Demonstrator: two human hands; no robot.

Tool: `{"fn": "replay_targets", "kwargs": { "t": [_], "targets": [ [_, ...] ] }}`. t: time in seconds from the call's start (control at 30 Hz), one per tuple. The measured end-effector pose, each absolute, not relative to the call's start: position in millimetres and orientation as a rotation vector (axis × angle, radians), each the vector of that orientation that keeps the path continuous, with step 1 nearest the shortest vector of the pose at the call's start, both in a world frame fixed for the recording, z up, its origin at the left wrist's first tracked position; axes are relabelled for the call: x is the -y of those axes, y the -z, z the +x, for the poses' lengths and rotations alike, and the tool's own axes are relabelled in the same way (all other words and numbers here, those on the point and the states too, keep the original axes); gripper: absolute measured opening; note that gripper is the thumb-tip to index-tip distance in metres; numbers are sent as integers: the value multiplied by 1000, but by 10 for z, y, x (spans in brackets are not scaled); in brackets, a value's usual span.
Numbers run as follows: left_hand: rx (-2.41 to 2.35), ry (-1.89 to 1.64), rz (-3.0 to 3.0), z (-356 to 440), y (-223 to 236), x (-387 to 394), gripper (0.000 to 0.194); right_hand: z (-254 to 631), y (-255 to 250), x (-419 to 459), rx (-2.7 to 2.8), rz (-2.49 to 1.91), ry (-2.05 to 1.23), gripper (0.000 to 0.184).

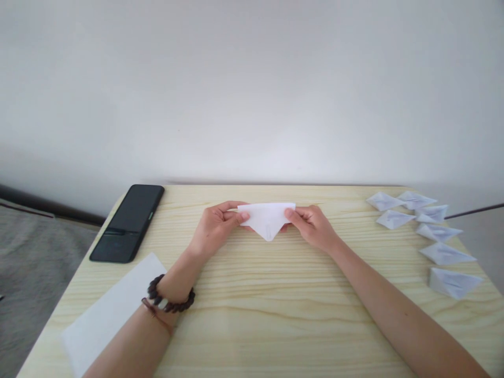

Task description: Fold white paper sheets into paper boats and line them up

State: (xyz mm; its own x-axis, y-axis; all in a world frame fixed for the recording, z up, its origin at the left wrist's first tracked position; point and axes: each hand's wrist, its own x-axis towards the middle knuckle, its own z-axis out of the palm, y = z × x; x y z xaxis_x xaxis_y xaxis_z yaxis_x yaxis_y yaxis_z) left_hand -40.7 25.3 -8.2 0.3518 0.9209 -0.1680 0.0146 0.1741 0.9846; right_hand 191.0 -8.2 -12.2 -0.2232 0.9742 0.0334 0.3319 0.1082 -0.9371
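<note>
A folded white sheet of paper is held up between both hands above the table's middle. Its top edge is straight, and its lower part narrows to a blunt point facing me. My left hand pinches the left end, thumb on the front face and fingers behind. At the right end, my right hand grips in the same way, its thumb on the front near the top corner. The fingers behind the paper are mostly hidden. A dark bead bracelet circles my left wrist.
Several folded white paper boats stand along the right side of the wooden table. A black phone lies at the back left. White paper lies partly under my left forearm. Behind the table rises a white wall.
</note>
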Motion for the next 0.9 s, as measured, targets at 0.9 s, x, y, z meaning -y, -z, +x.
{"fn": "replay_targets", "kwargs": {
  "t": [0.9],
  "targets": [
    [-1115, -887, 1629, -310, 132, -146, 28, 1851, 140, 130, 1885, -1194, -679, 25]
  ]
}}
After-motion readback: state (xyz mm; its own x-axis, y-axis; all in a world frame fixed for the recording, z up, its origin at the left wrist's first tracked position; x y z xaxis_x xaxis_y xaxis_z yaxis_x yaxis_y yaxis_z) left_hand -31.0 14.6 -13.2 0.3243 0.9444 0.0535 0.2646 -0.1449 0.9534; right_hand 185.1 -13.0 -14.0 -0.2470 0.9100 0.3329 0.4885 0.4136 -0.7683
